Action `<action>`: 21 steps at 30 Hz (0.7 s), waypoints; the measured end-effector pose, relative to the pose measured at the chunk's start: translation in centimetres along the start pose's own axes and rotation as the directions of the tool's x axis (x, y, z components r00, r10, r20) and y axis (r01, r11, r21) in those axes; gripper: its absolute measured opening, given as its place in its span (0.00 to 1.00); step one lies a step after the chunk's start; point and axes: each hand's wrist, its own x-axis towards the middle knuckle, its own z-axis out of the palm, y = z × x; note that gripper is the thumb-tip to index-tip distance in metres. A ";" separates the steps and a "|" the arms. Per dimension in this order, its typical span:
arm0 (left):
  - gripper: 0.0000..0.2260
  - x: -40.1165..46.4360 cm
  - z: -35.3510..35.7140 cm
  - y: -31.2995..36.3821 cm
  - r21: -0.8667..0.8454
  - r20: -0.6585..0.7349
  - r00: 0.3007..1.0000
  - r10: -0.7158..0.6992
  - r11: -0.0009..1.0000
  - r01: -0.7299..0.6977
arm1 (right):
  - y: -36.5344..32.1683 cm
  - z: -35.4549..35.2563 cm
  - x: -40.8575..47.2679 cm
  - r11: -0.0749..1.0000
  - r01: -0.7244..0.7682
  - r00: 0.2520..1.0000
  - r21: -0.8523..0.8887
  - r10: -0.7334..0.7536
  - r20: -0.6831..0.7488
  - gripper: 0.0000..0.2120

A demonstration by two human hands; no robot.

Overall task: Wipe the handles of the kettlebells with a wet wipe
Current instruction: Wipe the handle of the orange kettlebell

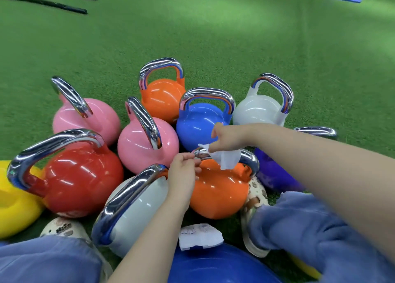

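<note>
Several coloured kettlebells with chrome handles stand close together on green turf. At the front middle sits an orange kettlebell (pixel 218 190). A white wet wipe (pixel 225 157) hangs over its chrome handle (pixel 249 158). My right hand (pixel 226 139) pinches the top of the wipe just above the handle. At the left end of the same handle my left hand (pixel 183 171) has its fingers curled, the fingertips at the wipe's corner. A grey kettlebell (pixel 139 208) lies right of a red one (pixel 81 180).
Two pink kettlebells (pixel 147 145), another orange (pixel 162 96), a blue (pixel 198 124), a grey (pixel 258 109) and a purple one (pixel 273 173) ring the spot. A wipe packet (pixel 199 235) lies on a blue ball (pixel 218 265). My knees and shoes flank the front. Open turf stretches beyond.
</note>
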 end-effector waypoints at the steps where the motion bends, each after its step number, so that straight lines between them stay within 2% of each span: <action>1: 0.10 -0.1 0.1 0.1 0.025 0.012 1.000 -0.005 1.000 0.005 | 0.1 -0.6 -0.1 0.999 0.006 1.000 0.036 -0.006 -0.010 0.20; 5: 0.06 -0.3 1.2 0.3 0.086 0.076 0.997 0.007 0.996 -0.014 | 1.3 -1.7 0.1 0.991 0.049 0.997 0.128 -0.056 0.051 0.08; 9: 0.08 -0.5 2.1 0.3 0.142 0.024 0.999 -0.035 0.989 0.031 | 1.7 -2.1 -0.3 0.993 0.114 0.986 0.037 -0.117 0.120 0.13; 14: 0.15 -1.1 3.0 0.0 -0.020 -0.030 0.994 -0.106 0.994 0.106 | 2.3 -2.4 -0.3 0.981 0.192 0.970 -0.011 -0.188 0.151 0.15; 17: 0.17 -1.3 3.2 -0.3 -0.045 -0.105 0.993 -0.051 0.998 0.047 | 2.7 -2.5 0.3 0.975 0.219 0.962 0.045 -0.224 0.154 0.12; 21: 0.12 -1.0 2.2 0.2 -0.053 -0.255 0.967 0.006 0.998 -0.021 | 3.2 -2.1 1.2 0.952 0.231 0.956 0.201 -0.261 0.137 0.11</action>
